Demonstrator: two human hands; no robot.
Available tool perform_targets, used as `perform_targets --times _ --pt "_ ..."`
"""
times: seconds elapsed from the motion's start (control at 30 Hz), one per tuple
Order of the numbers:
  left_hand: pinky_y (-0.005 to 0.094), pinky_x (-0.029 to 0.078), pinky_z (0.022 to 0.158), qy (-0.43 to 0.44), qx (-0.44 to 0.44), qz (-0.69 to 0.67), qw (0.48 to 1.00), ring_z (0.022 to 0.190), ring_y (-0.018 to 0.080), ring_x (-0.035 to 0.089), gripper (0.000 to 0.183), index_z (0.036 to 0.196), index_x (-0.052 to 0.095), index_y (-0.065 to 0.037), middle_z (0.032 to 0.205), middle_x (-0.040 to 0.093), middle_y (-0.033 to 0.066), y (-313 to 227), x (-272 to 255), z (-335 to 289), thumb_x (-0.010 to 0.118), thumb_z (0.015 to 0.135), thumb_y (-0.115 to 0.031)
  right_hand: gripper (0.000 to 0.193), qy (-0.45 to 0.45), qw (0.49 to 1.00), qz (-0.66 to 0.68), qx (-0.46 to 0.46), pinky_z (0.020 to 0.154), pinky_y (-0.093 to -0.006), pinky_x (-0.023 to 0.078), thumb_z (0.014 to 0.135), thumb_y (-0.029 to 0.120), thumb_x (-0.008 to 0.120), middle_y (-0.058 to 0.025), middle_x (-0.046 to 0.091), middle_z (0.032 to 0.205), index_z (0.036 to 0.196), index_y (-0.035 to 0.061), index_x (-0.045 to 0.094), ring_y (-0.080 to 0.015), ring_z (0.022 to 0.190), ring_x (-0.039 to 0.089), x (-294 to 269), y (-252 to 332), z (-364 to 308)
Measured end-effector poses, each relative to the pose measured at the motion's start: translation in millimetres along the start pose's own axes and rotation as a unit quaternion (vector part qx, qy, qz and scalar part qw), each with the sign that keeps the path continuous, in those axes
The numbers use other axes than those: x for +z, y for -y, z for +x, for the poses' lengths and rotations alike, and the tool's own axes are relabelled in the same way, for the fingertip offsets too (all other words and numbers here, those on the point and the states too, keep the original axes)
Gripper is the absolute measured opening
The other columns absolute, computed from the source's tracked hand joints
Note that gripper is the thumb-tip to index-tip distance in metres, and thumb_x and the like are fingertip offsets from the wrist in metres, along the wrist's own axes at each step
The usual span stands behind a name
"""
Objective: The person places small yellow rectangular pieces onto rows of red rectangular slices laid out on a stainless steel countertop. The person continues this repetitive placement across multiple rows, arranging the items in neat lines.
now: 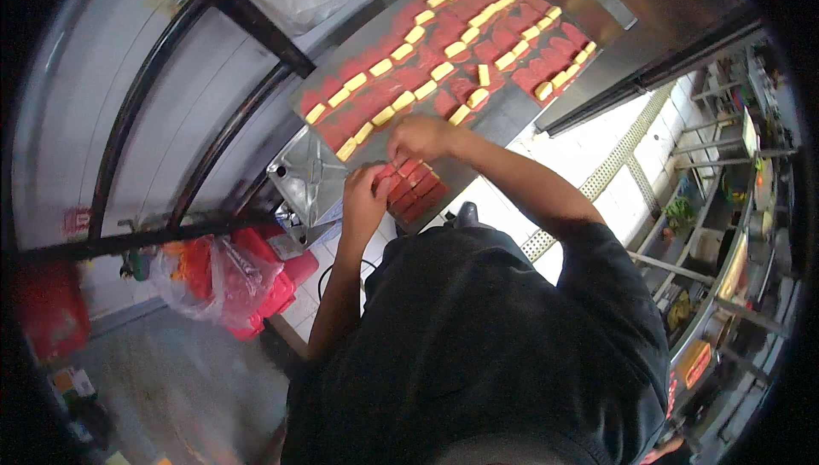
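Observation:
Thin slices of red meat (435,31) cover the steel table, with pale yellow sticks (402,101) laid on them in rows. At the near edge of the table sits a tight block of red meat rolls (416,194). My left hand (365,194) is at the block's left side, its fingers closed on a roll at the corner. Just above the block, my right hand (422,137) has its fingers bent and pinched together; what lies between them is hidden. One yellow stick (483,75) stands askew from its row.
A shiny metal tin (309,173) stands left of the rolls. Lower left are red tubs and a clear plastic bag (243,281). Black metal bars (145,98) run along the left wall. On the right, a drain grate (627,141) crosses the white tiles beside metal racks (695,235).

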State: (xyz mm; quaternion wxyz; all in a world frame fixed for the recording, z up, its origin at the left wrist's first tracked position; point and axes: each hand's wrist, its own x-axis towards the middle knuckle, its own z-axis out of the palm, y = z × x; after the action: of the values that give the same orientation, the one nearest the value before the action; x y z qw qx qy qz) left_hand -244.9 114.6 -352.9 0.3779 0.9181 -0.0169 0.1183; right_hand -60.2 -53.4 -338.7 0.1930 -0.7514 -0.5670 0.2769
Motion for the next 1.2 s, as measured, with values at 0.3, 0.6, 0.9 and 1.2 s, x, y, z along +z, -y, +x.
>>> perform_targets --times 0.3,0.6,0.9,1.2 --pt "0.0445 0.055 0.093 -0.005 0.043 -0.073 0.996 0.103 0.0362 0.071 0.024 0.115 0.075 -0.001 0.110 0.076 0.0176 -44.3 45.7 73.6 0.075 0.094 -0.012 0.025 -0.262 0.960 -0.016 0.098 0.098 -0.0473 0.053 0.084 0.006 0.072 -0.0140 0.074 0.107 0.108 0.0078 0.077 -0.0362 0.113 0.066 -18.6 -68.7 -115.5" --pt "0.0409 0.054 0.100 0.069 0.053 -0.055 0.995 0.118 0.0393 0.069 0.041 0.136 0.064 0.000 0.125 0.072 0.0229 -40.1 135.7 128.1 0.070 0.096 -0.006 0.023 -0.183 0.947 -0.235 0.120 0.091 -0.0510 0.058 0.088 0.017 0.066 -0.0127 0.075 0.106 0.105 0.0123 0.080 -0.0373 0.101 0.073 -6.3 -43.7 -135.8" --pt "0.0400 0.056 0.091 0.083 -0.003 -0.022 0.996 0.105 0.0300 0.073 0.036 0.126 0.064 0.004 0.110 0.074 0.0199 1.6 95.8 95.7 0.072 0.092 -0.002 0.024 -0.214 0.922 -0.322 0.032 0.089 -0.0498 0.047 0.087 0.034 0.066 -0.0071 0.077 0.092 0.083 0.0157 0.081 -0.0308 0.096 0.069 42.8 -38.1 -43.1" --pt "0.0404 0.057 0.084 0.071 0.008 -0.070 0.995 0.091 0.0278 0.072 0.041 0.120 0.065 0.004 0.102 0.072 0.0137 -22.5 109.8 88.9 0.082 0.083 -0.001 0.028 -0.289 0.880 -0.376 -0.002 0.090 -0.0492 0.049 0.084 0.030 0.068 -0.0110 0.075 0.097 0.089 0.0040 0.078 -0.0327 0.099 0.068 62.6 -70.4 -46.6"
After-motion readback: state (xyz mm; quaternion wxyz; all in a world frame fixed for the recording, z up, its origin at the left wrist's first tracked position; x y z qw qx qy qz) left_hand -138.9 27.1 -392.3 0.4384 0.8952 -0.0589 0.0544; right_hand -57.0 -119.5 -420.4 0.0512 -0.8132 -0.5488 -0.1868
